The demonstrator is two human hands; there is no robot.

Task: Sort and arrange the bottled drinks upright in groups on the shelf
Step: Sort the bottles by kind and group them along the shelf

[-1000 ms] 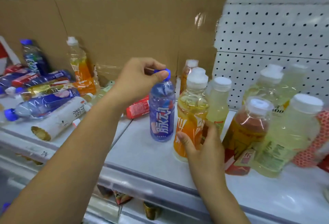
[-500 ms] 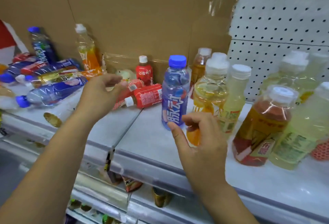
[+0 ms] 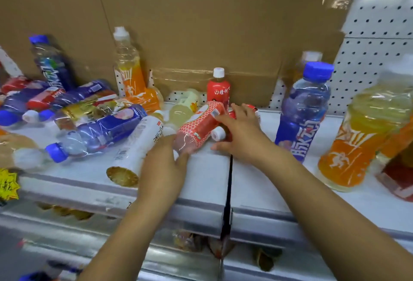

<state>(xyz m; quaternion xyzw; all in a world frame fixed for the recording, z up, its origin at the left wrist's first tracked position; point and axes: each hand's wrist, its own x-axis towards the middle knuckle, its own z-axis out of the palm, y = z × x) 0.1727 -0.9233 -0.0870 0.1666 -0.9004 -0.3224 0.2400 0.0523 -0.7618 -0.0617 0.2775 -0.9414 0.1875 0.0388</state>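
Now reaching into the fallen pile at shelf centre, away from the upright blue-capped bottle stood on the right half a moment ago. Left hand curled around the base of a tipped red-patterned bottle, right hand closing over a second red bottle's white cap; full clamp not certain. Probably starting the red group next, beside the small upright red bottle.

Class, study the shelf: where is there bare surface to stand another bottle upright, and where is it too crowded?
Free: the white shelf between the right hand and the upright blue bottle, and the front strip before that bottle and the orange bottle. Crowded: the left section, heaped with lying bottles, and the middle, where both hands meet the red-patterned bottle.
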